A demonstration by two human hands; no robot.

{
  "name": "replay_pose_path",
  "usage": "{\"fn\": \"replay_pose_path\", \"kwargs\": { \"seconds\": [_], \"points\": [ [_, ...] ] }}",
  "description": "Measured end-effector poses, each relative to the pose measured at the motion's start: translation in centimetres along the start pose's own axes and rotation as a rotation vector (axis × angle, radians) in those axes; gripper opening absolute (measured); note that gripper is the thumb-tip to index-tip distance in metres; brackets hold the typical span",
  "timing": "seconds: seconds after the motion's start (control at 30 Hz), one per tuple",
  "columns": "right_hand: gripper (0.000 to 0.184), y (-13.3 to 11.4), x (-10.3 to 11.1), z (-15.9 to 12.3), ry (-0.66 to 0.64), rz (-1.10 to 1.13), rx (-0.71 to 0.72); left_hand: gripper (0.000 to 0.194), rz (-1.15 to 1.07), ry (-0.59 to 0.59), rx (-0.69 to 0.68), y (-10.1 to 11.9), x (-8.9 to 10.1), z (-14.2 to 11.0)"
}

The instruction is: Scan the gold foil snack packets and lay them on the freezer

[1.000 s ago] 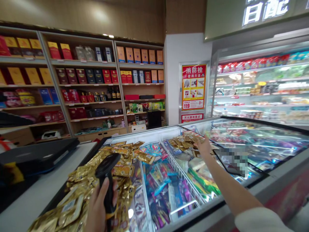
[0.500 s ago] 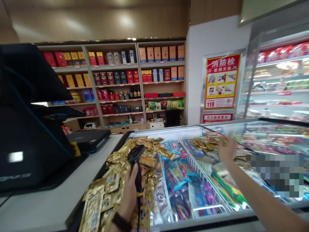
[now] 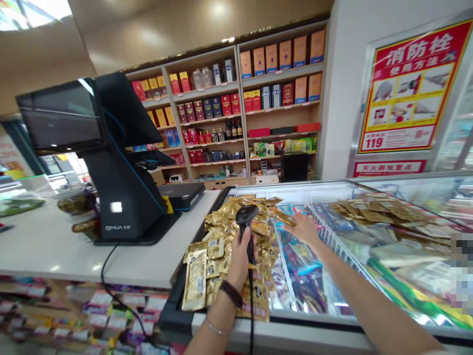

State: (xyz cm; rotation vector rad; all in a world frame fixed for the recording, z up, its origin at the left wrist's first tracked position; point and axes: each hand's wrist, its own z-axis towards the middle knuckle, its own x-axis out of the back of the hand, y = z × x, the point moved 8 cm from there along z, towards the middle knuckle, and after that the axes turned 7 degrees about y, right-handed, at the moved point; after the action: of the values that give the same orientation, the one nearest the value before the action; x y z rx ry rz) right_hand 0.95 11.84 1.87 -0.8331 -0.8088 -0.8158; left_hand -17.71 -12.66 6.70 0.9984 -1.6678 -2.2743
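Observation:
My left hand (image 3: 242, 254) is wrapped round the handle of a black barcode scanner (image 3: 247, 217), its cable hanging down in front. Beneath it, a large heap of shiny gold packets (image 3: 212, 246) lies on the left end of the freezer's glass top. My right hand (image 3: 305, 229) reaches across the glass with fingers stretched out, the tips at a gold packet (image 3: 284, 217) on the heap's right edge. Whether they touch it I cannot tell. Farther right, a smaller pile of gold packets (image 3: 377, 209) rests on the glass.
The chest freezer (image 3: 332, 328) holds bagged goods and wire dividers (image 3: 338, 241) under its glass. On the counter (image 3: 148, 261) to the left stand a black checkout terminal (image 3: 125, 187) and a flat black box (image 3: 183, 195). Shelves (image 3: 242, 118) of boxed goods line the back wall.
My right hand has moved left, from the right-hand pile to the edge of the big heap. My view has swung left, showing more counter. The scanner stays in my left hand.

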Motion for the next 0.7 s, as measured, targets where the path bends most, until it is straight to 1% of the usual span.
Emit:
{"fn": "replay_pose_path", "kwargs": {
  "seconds": [0.07,0.17,0.27,0.33,0.4,0.47,0.6,0.7],
  "points": [
    [0.053,0.1,0.2,-0.6,-0.003,-0.056,-0.022,0.081,0.0,-0.004,-0.004,0.2,-0.1,-0.1],
    [0.057,1.3,1.0,-1.0,0.015,-0.139,-0.084,0.079,0.012,-0.035,-0.017,0.5,-0.5,-0.4],
    [0.047,1.7,1.1,-1.0,-0.013,-0.159,-0.06,0.076,0.025,-0.07,-0.029,0.7,-0.8,-0.5],
    [0.039,1.6,1.0,-0.9,-0.009,-0.109,-0.044,0.075,0.029,-0.081,-0.032,0.6,-0.9,-0.5],
    [0.036,1.9,0.9,-0.9,0.012,-0.001,-0.084,0.074,0.034,-0.085,-0.031,0.5,-1.0,-0.5],
    [0.035,2.3,0.9,-0.8,0.066,0.168,-0.157,0.074,0.037,-0.091,-0.028,0.5,-1.0,-0.6],
    [0.036,3.3,1.2,-0.5,0.26,0.632,-0.279,0.074,0.036,-0.104,-0.032,0.7,-1.1,-0.7],
    [0.037,3.6,1.4,-0.1,0.317,0.848,-0.292,0.075,0.046,-0.131,-0.032,0.9,-1.4,-0.9]
  ]
}}
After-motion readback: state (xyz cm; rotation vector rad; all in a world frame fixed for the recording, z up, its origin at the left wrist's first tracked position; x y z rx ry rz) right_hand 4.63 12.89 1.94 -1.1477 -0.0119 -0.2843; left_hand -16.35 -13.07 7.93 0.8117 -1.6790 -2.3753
